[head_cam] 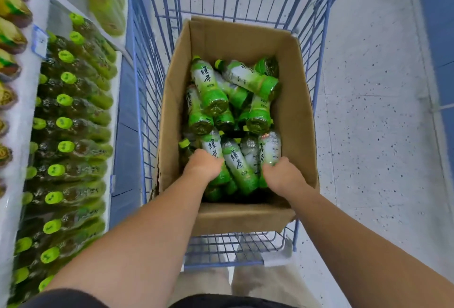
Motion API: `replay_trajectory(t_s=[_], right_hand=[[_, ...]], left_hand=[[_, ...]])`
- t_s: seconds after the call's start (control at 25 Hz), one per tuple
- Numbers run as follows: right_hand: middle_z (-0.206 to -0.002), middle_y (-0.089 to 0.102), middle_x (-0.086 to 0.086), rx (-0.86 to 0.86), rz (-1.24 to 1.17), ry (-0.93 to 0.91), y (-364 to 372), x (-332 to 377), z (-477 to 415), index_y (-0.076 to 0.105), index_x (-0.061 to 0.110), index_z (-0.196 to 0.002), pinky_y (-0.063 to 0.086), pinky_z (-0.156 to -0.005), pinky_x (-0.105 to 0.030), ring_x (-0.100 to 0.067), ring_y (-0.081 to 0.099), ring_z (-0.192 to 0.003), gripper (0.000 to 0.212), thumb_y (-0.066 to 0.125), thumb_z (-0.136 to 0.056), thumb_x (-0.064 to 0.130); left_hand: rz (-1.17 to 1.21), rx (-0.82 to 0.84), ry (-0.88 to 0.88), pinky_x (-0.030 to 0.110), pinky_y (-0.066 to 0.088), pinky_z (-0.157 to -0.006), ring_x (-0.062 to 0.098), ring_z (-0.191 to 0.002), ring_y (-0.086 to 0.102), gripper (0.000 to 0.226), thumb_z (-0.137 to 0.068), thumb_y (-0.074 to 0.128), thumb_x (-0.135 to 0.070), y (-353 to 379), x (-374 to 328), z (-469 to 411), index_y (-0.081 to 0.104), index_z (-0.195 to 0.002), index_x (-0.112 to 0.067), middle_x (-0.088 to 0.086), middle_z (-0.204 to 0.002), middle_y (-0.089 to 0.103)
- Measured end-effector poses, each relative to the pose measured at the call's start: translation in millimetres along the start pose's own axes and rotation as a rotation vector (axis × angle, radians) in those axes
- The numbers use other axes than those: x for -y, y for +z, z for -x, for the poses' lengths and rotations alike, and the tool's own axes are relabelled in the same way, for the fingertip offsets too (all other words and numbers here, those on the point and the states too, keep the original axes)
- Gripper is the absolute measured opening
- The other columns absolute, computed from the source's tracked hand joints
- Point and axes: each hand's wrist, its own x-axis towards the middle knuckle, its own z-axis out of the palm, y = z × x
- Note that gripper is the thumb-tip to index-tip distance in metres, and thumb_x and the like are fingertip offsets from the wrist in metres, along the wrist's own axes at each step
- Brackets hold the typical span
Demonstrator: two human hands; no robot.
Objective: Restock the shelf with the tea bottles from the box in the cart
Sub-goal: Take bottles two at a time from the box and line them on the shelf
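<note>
An open cardboard box (298,101) sits in the blue wire cart (147,101) and holds several green tea bottles lying in a jumble. My left hand (204,165) reaches into the near end of the box and grips a bottle (213,146) at the left. My right hand (280,175) grips another bottle (269,148) at the right. A third bottle (237,165) lies between the two hands. More bottles (208,86) are piled at the far end. The shelf (22,121) on the left carries rows of upright tea bottles (65,122) with green caps.
The cart stands close against the shelf's blue base (125,135). Speckled white floor (368,111) lies open to the right of the cart. An upper shelf level (12,37) holds other green and brown packaged drinks. A blue fixture (439,25) runs along the far right.
</note>
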Motion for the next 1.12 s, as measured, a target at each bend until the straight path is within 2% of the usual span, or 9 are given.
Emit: replay_trajectory(t_s=[0.12,0.2,0.36,0.48,0.6,0.72,0.88,1.0,1.12], right_hand=[[-0.131,0.059,-0.018,-0.037,0.187,0.016,5,12,-10,0.039,0.001,-0.137,0.043,-0.081,-0.037,-0.037,0.06,-0.117,0.054,0.047,-0.1,0.04],[-0.126,0.063,-0.015,-0.067,0.257,0.018,3,19,-19,0.046,0.001,-0.132,0.043,-0.077,-0.034,-0.034,0.064,-0.11,0.052,0.053,-0.099,0.041],[-0.113,0.067,-0.012,-0.017,0.308,0.01,-6,28,-43,0.059,0.009,-0.094,0.05,-0.076,-0.033,-0.029,0.058,-0.087,0.045,0.056,-0.095,0.054],[-0.098,0.063,-0.009,0.058,0.128,0.067,6,25,-57,0.059,0.004,-0.118,0.051,-0.07,-0.033,-0.025,0.06,-0.08,0.065,0.062,-0.088,0.061],[-0.086,0.064,-0.007,0.022,-0.061,0.11,15,15,-61,0.061,0.001,-0.117,0.042,-0.055,-0.03,-0.019,0.059,-0.067,0.063,0.07,-0.084,0.053],[-0.109,0.068,-0.013,0.039,-0.24,0.143,17,7,-64,0.062,0.003,-0.119,0.052,-0.072,-0.035,-0.028,0.065,-0.09,0.06,0.075,-0.079,0.046],[-0.115,0.069,-0.011,0.232,-0.54,0.214,20,4,-45,0.06,0.01,-0.125,0.058,-0.081,-0.037,-0.03,0.07,-0.098,0.074,0.085,-0.061,0.034],[-0.104,0.075,-0.014,0.286,-0.677,0.19,15,8,-29,0.064,0.007,-0.117,0.062,-0.076,-0.038,-0.03,0.075,-0.087,0.047,0.079,-0.075,0.025],[-0.102,0.077,-0.017,0.365,-0.741,0.177,6,10,-14,0.065,0.008,-0.116,0.062,-0.085,-0.048,-0.033,0.076,-0.088,0.037,0.074,-0.083,0.023]], left_hand=[[-0.047,-0.054,-0.015,0.044,0.052,-0.093,0.035,-0.117,0.061,0.077,-0.087,0.067,-0.053,11,-6,-15,0.039,-0.139,-0.002,0.014,-0.13,0.06],[-0.072,-0.094,-0.001,0.043,0.053,-0.093,0.035,-0.117,0.061,0.082,-0.085,0.072,-0.054,15,-7,-21,0.037,-0.137,-0.001,0.015,-0.131,0.06],[-0.154,-0.107,0.05,0.039,0.052,-0.085,0.033,-0.119,0.061,0.093,-0.074,0.085,-0.052,17,-5,-24,0.035,-0.134,-0.001,0.014,-0.128,0.061],[-0.085,-0.112,0.046,0.04,0.052,-0.09,0.033,-0.123,0.06,0.093,-0.07,0.091,-0.042,30,-6,-23,0.033,-0.13,-0.003,0.016,-0.13,0.06],[0.114,-0.144,-0.025,0.044,0.051,-0.094,0.037,-0.124,0.058,0.082,-0.078,0.087,-0.033,47,-12,-22,0.03,-0.13,-0.004,0.02,-0.133,0.059],[0.141,-0.17,-0.041,0.044,0.051,-0.089,0.039,-0.118,0.061,0.069,-0.088,0.077,-0.033,47,-13,-20,0.03,-0.129,-0.006,0.02,-0.131,0.061],[0.069,-0.053,-0.079,0.034,0.047,-0.081,0.034,-0.116,0.061,0.087,-0.08,0.078,-0.047,23,-9,-11,0.032,-0.139,-0.004,0.012,-0.132,0.059],[0.131,0.045,-0.114,0.034,0.054,-0.088,0.029,-0.11,0.064,0.082,-0.065,0.081,-0.053,-3,-11,-6,0.056,-0.13,-0.008,0.009,-0.127,0.063],[0.35,0.238,-0.184,0.045,0.053,-0.099,0.034,-0.119,0.061,0.098,-0.053,0.085,-0.041,-18,-10,2,0.049,-0.138,-0.007,0.014,-0.138,0.057]])
